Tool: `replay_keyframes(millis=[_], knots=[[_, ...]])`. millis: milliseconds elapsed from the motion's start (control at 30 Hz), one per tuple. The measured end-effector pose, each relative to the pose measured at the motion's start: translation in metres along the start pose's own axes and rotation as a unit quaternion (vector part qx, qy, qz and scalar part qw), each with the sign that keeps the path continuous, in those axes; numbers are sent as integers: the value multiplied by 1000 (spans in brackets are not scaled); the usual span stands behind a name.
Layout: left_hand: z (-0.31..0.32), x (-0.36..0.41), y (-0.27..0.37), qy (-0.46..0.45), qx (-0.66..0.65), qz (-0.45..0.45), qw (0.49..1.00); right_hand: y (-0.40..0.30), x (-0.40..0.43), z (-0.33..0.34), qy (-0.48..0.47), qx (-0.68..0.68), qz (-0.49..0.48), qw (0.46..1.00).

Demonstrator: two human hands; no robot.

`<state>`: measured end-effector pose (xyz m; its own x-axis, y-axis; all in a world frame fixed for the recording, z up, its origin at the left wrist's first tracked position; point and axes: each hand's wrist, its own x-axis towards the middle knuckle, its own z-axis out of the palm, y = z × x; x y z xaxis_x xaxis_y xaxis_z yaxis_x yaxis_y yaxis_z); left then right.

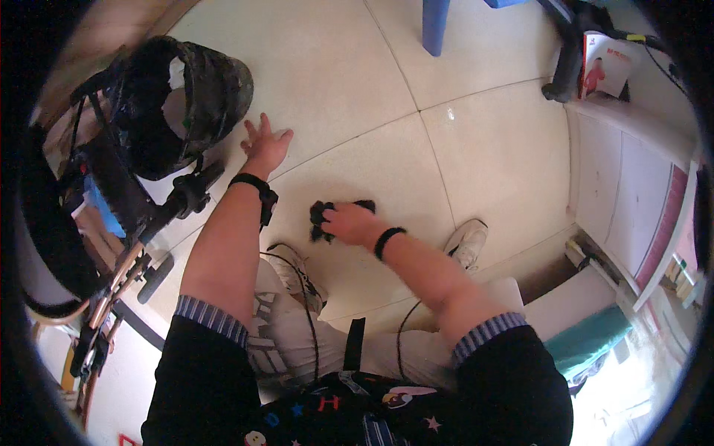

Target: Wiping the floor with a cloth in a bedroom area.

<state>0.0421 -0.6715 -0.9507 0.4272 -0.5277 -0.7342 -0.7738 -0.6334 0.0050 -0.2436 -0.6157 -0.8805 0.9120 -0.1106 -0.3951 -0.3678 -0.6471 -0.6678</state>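
Note:
Below me, my right hand (352, 223) presses down on a dark crumpled cloth (321, 214) on the tiled floor (379, 167), its fingers over the fabric. My left hand (265, 146) is spread above the floor and holds nothing. It is beside a dark round bin or basket (217, 92) with some white material inside, at the left. A black band is on each wrist; the left one carries a small dark device.
A dark and copper-coloured wheeled frame (117, 273) stands along the left. A blue plastic leg (435, 28) comes down at the top. White drawers (625, 178) with a booklet (605, 67) on top are at the right. My shoes (468, 240) rest on the floor.

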Motion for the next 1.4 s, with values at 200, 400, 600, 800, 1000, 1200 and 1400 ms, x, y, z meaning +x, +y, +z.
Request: replay_keyframes(millis=[200,400,600,800,1000,1200,1400], knots=[[-23,-40,42,10,-7,-94,995,106,-105,-97,94,35,185,978],[-25,-28,52,-32,85,-118,989,70,-279,-132,280,88,494,819],[-13,-3,47,-22,139,-58,988,-75,-421,-92,479,243,722,437],[10,53,10,-12,83,-78,993,-175,-476,-19,509,275,760,296],[-60,111,-33,7,-334,83,939,-155,-398,44,477,372,727,325],[-8,23,47,-21,-93,-90,991,-121,-346,199,340,393,780,349],[-120,123,-55,-135,-142,-10,981,-67,-302,240,433,453,743,233]])
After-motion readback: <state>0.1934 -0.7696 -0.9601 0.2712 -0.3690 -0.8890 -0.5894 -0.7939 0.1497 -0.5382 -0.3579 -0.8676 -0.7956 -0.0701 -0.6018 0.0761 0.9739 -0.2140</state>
